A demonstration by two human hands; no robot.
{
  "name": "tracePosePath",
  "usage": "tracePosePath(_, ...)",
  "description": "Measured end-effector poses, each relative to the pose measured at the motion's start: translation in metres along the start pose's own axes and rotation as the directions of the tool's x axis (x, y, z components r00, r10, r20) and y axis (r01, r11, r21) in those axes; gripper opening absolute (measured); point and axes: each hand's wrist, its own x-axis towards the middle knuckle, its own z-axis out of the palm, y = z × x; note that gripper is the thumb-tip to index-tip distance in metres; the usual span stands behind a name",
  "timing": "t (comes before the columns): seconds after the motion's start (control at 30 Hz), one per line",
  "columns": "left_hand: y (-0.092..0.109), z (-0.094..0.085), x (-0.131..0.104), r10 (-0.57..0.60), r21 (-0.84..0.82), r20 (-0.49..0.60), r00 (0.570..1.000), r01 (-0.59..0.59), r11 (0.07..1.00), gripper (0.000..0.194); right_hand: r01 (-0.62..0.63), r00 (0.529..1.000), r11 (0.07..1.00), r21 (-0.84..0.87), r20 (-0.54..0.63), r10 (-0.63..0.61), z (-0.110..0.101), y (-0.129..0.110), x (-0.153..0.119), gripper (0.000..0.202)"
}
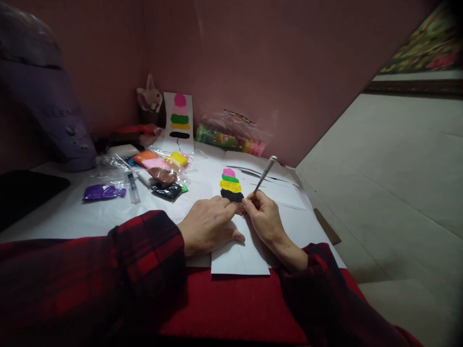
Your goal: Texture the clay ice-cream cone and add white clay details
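Plaid sleeves (144, 250) closest in, and the white card (238, 260) lies on the surface (195, 190), under the left hand (208, 224), its thumb apart from its fingers. Right hand (267, 221) now: fingers clamped on a striped stick (266, 172), right beside the brown patch (240, 208)! Seems that patch is being worked, calling for a steady card. Beyond, bagged colour packets (162, 176).

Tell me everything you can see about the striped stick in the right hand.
The striped stick is slim and straight, banded light and dark, with a pale, rounded top and a plainer, darker lower part. Its material is unclear. It leans right at the top, pinched in the fingers of the right hand above the white paper. Its lower tip is hidden.
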Motion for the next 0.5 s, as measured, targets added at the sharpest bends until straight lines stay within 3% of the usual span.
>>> tracePosePath(0.5,0.0001,-0.0003,0.0015,-0.02,0.011,0.016,1.0,0.02,1.0,0.05,-0.014,1.0,0.993,-0.113,0.018,0.017,-0.0015,0.0023,0.002,0.011)
